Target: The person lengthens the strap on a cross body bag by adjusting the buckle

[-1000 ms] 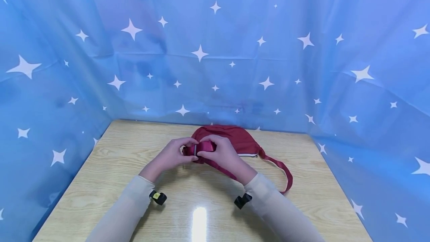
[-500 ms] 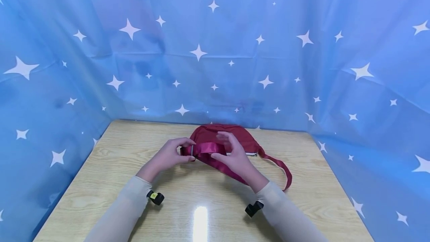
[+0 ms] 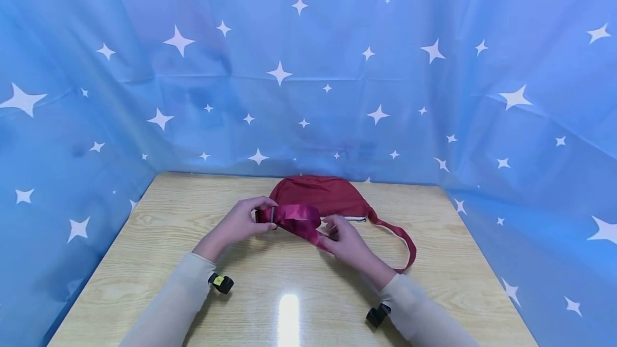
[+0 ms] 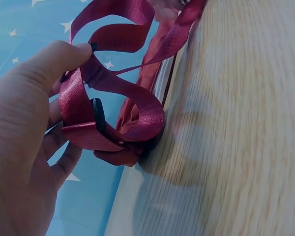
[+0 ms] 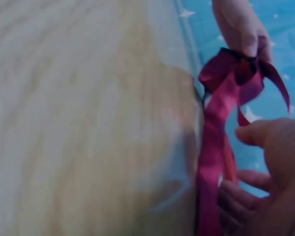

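Observation:
A dark red waist bag (image 3: pixel 320 197) lies at the back of the table, its pale zip facing the front. My left hand (image 3: pixel 240 223) pinches the bag's shiny strap (image 3: pixel 296 212) beside a dark slider buckle (image 3: pixel 272 214). In the left wrist view the thumb presses the strap near one black slider, and a second black slider (image 4: pixel 98 114) sits lower on the looped webbing. The right hand (image 3: pixel 354 245) is at the lower run of strap, thumb and fingers apart. From the right wrist, the strap (image 5: pixel 214 147) passes beside those fingers; whether they touch it is unclear.
The strap's other end (image 3: pixel 407 242) curves out to the right of the bag on the wooden table (image 3: pixel 193 197). A blue star-patterned curtain (image 3: pixel 308 68) hangs behind and along both sides. Small black cameras (image 3: pixel 378 315) are worn on the wrists.
My right hand has let go of the strap by the buckle and moved right and down towards the lower run. The left hand keeps its pinch, shifting slightly left in view.

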Demonstrator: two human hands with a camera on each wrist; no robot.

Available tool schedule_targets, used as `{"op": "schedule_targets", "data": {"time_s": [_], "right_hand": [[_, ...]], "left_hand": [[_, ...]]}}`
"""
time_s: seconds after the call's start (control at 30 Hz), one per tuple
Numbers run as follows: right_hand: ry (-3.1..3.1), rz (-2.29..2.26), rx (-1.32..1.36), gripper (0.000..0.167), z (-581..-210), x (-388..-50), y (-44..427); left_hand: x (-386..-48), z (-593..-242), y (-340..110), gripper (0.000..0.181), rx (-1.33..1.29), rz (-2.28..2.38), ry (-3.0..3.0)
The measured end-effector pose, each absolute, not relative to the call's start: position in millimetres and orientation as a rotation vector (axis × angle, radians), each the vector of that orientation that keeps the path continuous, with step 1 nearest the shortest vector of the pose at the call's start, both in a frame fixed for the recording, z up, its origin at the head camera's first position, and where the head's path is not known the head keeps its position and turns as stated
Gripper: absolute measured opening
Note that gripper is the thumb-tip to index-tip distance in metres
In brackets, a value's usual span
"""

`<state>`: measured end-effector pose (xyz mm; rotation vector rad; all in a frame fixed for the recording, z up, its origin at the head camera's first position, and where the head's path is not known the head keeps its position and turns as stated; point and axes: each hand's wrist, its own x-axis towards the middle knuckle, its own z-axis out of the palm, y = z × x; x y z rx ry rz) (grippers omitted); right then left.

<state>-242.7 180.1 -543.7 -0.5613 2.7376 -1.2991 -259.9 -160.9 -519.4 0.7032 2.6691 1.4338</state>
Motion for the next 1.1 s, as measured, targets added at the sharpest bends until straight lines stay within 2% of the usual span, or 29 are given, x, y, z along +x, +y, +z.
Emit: {"op": "schedule_targets", "data": {"time_s": [0.17,0.3,0.53,0.73,0.9,1.1], "right_hand": [[2.798,-1.203,-0.610,0.025,-548.4,-241.5,168.1],[2.830,-1.203,-0.643,0.017,-547.9,-239.2,167.7],[2.850,-1.249,-0.604,0.022,-546.3,-246.1,195.3],[2.944,-1.048,-0.457,0.020,-542.5,-249.9,225.6],[3.009,-0.863,-0.397,0.019,-540.5,-251.2,233.3],[3.043,-0.794,-0.495,0.037,-541.7,-252.7,212.4]], "left_hand": [[-259.4,-519.1,-161.3,0.045,0.696,1.436,2.679],[-260.1,-520.6,-162.3,0.045,0.693,1.433,2.683],[-259.9,-520.9,-166.7,0.046,0.668,1.423,2.706],[-259.9,-519.4,-168.9,0.046,0.650,1.405,2.716],[-260.6,-519.4,-169.9,0.046,0.631,1.404,2.718],[-261.6,-521.6,-169.9,0.045,0.632,1.404,2.720]]}}
